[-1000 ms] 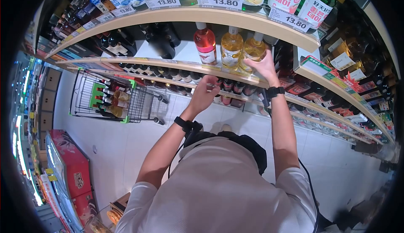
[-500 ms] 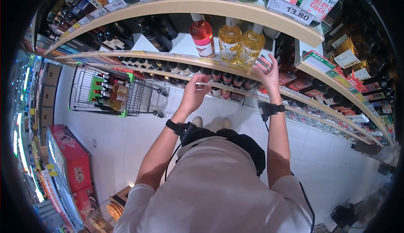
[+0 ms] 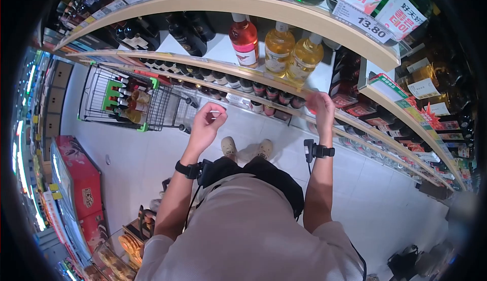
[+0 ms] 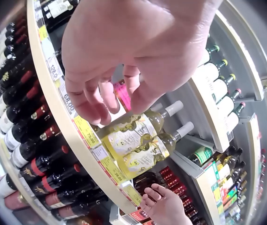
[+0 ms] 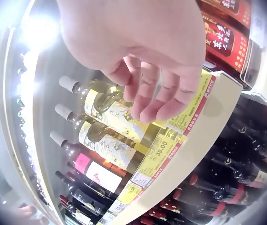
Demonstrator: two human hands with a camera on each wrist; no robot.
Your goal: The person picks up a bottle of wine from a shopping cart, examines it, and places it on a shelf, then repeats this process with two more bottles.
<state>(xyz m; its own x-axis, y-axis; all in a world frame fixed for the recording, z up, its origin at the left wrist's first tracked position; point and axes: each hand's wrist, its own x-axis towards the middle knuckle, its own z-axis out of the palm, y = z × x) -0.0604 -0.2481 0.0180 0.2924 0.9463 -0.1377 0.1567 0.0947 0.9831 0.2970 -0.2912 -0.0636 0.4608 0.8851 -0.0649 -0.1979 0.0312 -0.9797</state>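
Note:
In the head view my left hand (image 3: 205,127) hangs in front of the shelf, fingers loosely curled with nothing in them. My right hand (image 3: 321,112), slightly blurred, is held just off the shelf front and is empty too. Behind the hands stand a pink wine bottle (image 3: 244,42) and two pale yellow wine bottles, one in the middle (image 3: 279,51) and one at the right (image 3: 306,59). The left wrist view shows relaxed fingers overlapping the bottles' bases. In the right wrist view, fingertips overlap the nearer yellow bottle (image 5: 107,110) close to the price tag (image 5: 161,149).
A shopping cart (image 3: 167,101) with several bottles in it stands on the floor at the left. Above the wine runs a wooden shelf edge (image 3: 223,6) with price tags. Dark bottles (image 3: 185,35) share the wine shelf, and a red cabinet (image 3: 81,184) stands farther left.
My right hand has let go of the right yellow bottle and drawn back from the shelf. The left hand has moved back and to the left. The bottles remain standing on the shelf.

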